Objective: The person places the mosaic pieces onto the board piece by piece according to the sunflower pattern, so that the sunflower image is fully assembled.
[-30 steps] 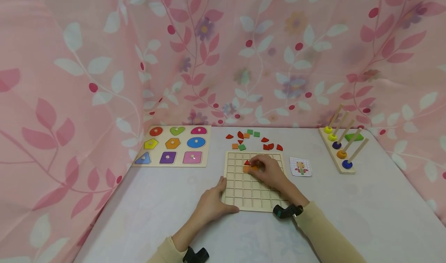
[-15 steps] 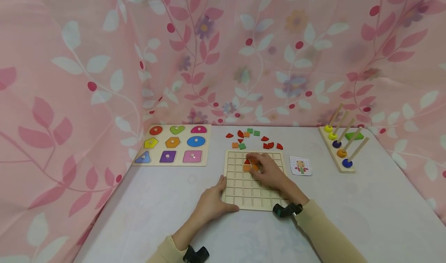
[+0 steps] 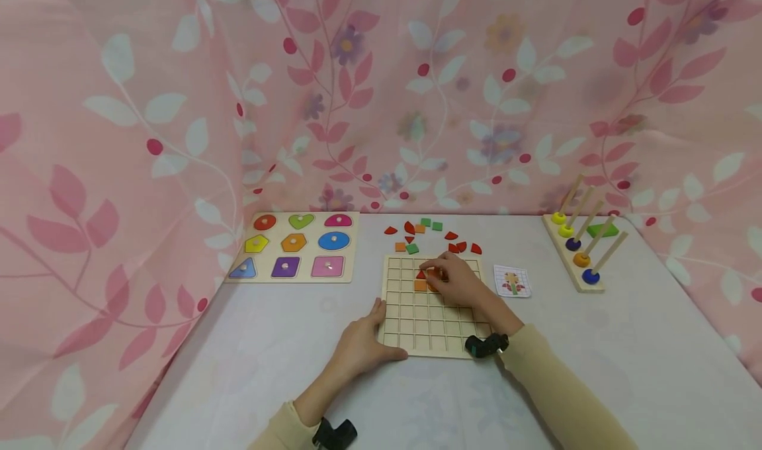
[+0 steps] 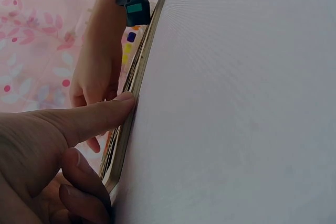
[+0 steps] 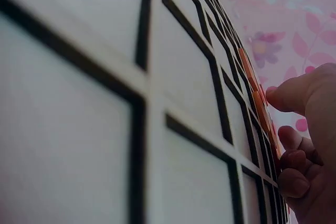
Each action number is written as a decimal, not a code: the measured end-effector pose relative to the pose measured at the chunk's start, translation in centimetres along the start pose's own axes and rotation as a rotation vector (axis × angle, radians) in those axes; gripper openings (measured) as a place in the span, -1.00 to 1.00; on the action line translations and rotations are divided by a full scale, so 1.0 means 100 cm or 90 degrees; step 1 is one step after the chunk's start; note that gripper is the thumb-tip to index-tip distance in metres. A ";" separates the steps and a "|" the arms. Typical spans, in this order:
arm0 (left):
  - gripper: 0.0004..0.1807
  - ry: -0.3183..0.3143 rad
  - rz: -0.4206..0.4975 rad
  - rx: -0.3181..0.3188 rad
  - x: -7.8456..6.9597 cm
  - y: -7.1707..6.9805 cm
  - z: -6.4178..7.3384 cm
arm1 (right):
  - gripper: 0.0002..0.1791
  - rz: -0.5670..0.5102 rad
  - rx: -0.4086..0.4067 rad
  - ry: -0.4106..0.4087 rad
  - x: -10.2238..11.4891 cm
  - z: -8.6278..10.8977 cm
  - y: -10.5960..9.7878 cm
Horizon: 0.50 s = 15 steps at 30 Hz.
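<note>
In the head view, a pale wooden grid board (image 3: pixel 415 331) lies on the table. My left hand (image 3: pixel 359 347) steadies its near left corner, fingers along the left side and thumb on the near edge. In the left wrist view the straight thumb touches the board's rim (image 4: pixel 126 129). My right hand (image 3: pixel 458 281) is over the board's upper middle, thumb and fingers around an orange piece (image 3: pixel 433 274) that they partly hide. Beside it sit a red triangle (image 3: pixel 421 274) and an orange square (image 3: pixel 421 285). The right wrist view shows orange squares (image 5: pixel 261 111) near the thumb.
Loose red, green and orange pieces (image 3: pixel 462 246) lie beyond the board. A patterned card (image 3: pixel 512 282) is to its right. A shape puzzle (image 3: pixel 309 271) stands far left; a peg stand with rings (image 3: pixel 586 284) is far right. Patterned cloth (image 3: pixel 381 106) hangs behind.
My right fingers have shifted slightly away from me, from the lower row of orange pieces to the row beyond. More of the orange piece there shows. The left hand keeps its place.
</note>
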<state>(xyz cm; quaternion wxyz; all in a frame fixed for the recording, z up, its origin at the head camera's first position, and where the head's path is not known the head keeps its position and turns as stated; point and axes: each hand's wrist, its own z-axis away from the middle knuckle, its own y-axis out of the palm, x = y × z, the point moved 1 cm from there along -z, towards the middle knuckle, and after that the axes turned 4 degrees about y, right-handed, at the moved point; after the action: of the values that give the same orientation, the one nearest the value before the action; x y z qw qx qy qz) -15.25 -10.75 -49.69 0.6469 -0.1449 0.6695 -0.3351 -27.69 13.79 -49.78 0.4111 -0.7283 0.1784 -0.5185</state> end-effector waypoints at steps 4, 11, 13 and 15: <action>0.22 0.003 0.003 0.000 0.000 0.000 0.000 | -0.73 0.009 0.021 -0.003 0.002 -0.002 -0.002; 0.23 0.005 0.002 0.000 -0.001 -0.001 0.000 | -0.77 0.010 0.031 0.007 0.004 -0.004 -0.003; 0.23 0.004 0.002 -0.001 -0.001 -0.001 0.000 | -0.77 0.011 0.030 0.006 0.004 -0.005 -0.003; 0.23 0.004 0.003 -0.001 -0.001 -0.001 0.000 | -0.77 0.011 0.030 0.009 0.004 -0.005 -0.003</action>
<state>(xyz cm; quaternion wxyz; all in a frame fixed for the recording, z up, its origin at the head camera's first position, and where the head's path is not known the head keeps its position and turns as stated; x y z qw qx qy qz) -15.27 -10.73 -49.58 0.6452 -0.1430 0.6723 -0.3337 -28.05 13.45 -49.18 0.4313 -0.7133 0.1748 -0.5240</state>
